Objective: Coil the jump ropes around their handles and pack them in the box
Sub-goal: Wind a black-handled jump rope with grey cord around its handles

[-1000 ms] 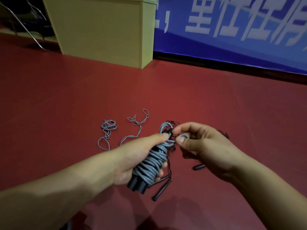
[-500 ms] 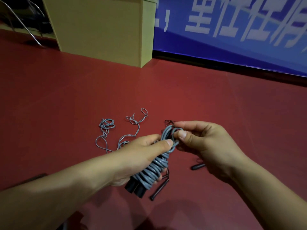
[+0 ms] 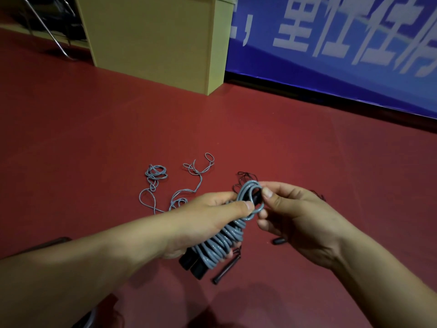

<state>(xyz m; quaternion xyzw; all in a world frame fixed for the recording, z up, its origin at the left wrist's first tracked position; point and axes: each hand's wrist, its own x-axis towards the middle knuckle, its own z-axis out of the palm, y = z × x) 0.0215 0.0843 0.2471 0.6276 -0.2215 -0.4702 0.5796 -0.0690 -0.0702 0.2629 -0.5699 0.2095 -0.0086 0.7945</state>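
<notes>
My left hand (image 3: pixel 208 223) grips a grey jump rope (image 3: pixel 222 242) wound in tight turns round its two black handles (image 3: pixel 192 265), with the thumb pressed on the top turn. My right hand (image 3: pixel 293 218) pinches the last grey loop (image 3: pixel 251 189) at the upper end of the bundle. A second grey rope (image 3: pixel 175 188) lies loose and tangled on the red floor beyond my left hand. A thin black rope (image 3: pixel 246 176) with slim black handles (image 3: pixel 224 271) lies on the floor under the bundle, partly hidden by my hands.
A tall yellow-tan box (image 3: pixel 153 39) stands at the back on the red floor (image 3: pixel 307 150). A blue banner (image 3: pixel 354 55) with white characters runs along the right rear. Metal chair legs (image 3: pixel 47 27) show at the far left. A dark object (image 3: pixel 56 240) lies near my left forearm.
My right hand has brought the last grey loop in over the top of the bundle, closer to my left thumb. The bundle has stayed in my left hand.
</notes>
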